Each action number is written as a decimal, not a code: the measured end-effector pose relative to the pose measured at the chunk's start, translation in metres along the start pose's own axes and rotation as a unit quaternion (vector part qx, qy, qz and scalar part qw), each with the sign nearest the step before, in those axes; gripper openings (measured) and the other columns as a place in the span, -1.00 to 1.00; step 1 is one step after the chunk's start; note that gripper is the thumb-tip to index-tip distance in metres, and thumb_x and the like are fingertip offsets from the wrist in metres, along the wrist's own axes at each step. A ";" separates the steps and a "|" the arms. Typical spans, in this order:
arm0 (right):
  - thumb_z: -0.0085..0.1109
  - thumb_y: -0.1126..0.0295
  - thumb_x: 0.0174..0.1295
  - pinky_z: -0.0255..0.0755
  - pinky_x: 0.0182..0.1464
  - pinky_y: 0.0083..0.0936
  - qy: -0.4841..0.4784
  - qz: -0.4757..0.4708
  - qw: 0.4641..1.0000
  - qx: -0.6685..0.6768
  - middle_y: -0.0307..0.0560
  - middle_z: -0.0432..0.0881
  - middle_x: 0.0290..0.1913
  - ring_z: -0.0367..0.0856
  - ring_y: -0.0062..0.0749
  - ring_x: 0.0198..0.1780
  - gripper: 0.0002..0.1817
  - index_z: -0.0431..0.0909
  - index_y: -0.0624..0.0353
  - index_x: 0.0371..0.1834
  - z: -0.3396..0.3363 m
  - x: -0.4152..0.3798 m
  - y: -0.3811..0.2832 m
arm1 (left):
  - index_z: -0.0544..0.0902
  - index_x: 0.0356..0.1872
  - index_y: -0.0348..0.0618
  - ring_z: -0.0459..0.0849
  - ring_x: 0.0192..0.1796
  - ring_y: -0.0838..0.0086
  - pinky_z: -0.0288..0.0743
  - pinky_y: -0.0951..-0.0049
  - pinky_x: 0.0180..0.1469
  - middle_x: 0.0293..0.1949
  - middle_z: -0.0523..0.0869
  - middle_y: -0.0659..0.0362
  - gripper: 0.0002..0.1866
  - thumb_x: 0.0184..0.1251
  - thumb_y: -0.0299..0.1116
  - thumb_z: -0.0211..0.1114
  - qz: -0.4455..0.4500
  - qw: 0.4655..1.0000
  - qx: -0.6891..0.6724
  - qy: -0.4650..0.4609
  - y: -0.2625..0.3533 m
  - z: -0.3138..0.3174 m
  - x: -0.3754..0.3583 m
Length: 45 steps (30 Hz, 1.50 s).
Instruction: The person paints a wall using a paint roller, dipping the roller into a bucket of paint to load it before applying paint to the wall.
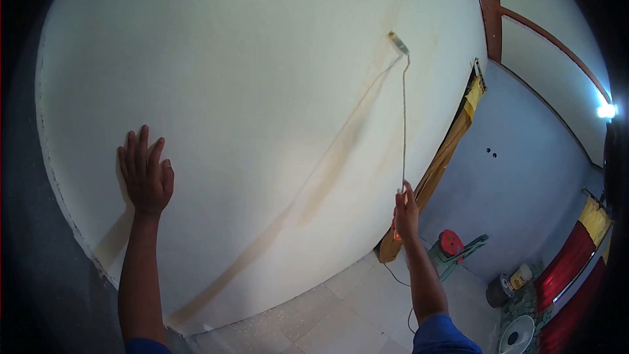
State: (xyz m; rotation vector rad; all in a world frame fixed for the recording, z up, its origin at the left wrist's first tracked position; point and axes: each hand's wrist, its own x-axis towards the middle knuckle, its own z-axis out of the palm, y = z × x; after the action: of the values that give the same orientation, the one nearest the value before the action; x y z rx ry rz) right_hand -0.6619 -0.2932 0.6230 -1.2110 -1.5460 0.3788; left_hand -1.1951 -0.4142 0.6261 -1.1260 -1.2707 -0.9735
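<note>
On the left, my left hand (147, 174) lies with its fingers spread against the pale wall (229, 92), holding nothing. My right hand (406, 213) is wrapped round the handle of a long-rod paint roller (404, 118). The roller head (398, 43) is up at the wall's upper right, at the top of the thin rod. Faint yellowish streaks mark the wall around it. Shadows of the roller and arm run diagonally down the wall.
A brown and yellow curtain (452, 136) hangs beside the wall's right edge. Beyond it are a red round object (451, 242) on a green stand, a dark bucket (500, 290), a fan (517, 335) and red curtains (559, 269). Tiled floor (347, 301) lies below.
</note>
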 end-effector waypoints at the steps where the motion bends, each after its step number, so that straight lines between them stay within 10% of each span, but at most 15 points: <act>1: -0.09 0.17 0.43 0.24 -0.79 -0.61 0.002 -0.007 1.000 -0.002 -0.29 0.28 -0.65 0.24 -0.67 -0.79 -0.49 0.14 -0.05 0.41 -0.001 0.007 -0.006 | 0.41 0.21 -0.03 0.15 0.44 0.04 -0.09 -0.11 0.42 0.37 0.29 0.06 -0.57 0.31 -0.31 0.00 0.000 1.000 -0.001 0.000 0.000 0.000 0.000; 13: -0.09 0.09 0.41 0.37 -0.71 -0.48 0.021 0.005 0.998 -0.059 -0.09 0.47 -0.64 0.42 -0.48 -0.75 -0.45 0.08 -0.14 0.42 0.004 0.043 -0.045 | 0.43 0.18 -0.04 0.17 0.43 0.02 -0.07 -0.11 0.40 0.36 0.31 0.04 -0.59 0.31 -0.30 0.01 0.003 1.000 0.008 -0.002 0.002 0.000 0.001; 19: -0.09 0.15 0.40 0.44 -0.36 0.05 -0.058 0.005 0.983 -0.173 0.39 0.59 -0.34 0.59 0.34 -0.29 -0.43 -0.06 -0.03 0.38 0.052 -0.078 0.084 | 0.43 0.18 -0.03 0.17 0.43 0.03 -0.08 -0.10 0.41 0.36 0.31 0.05 -0.60 0.32 -0.29 0.01 0.000 1.000 0.010 -0.005 0.002 0.001 0.000; 32: -0.04 0.13 0.36 0.45 -0.23 0.02 -0.280 0.213 0.934 -0.065 0.26 0.63 -0.25 0.59 0.30 -0.20 -0.48 0.08 0.01 0.31 0.052 -0.392 0.143 | 0.44 0.19 0.00 0.14 0.45 0.09 -0.08 -0.08 0.40 0.38 0.30 0.10 -0.60 0.33 -0.26 0.02 0.007 1.000 0.025 -0.001 0.003 0.002 0.001; 45: 0.00 0.15 0.35 0.48 -0.28 -0.20 -0.120 0.149 0.976 -0.104 0.26 0.61 -0.32 0.65 0.13 -0.22 -0.51 0.23 0.14 0.26 0.063 -0.299 0.190 | 0.40 0.25 -0.01 0.14 0.45 0.07 -0.08 -0.06 0.40 0.39 0.27 0.06 -0.55 0.34 -0.25 0.00 0.014 0.999 0.041 -0.009 0.002 0.002 -0.001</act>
State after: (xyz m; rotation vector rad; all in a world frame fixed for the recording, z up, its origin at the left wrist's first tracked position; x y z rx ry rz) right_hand -0.6538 -0.4393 0.2945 -1.6174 -1.6405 0.5891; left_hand -1.1936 -0.4122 0.6249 -1.0870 -1.2947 -0.8851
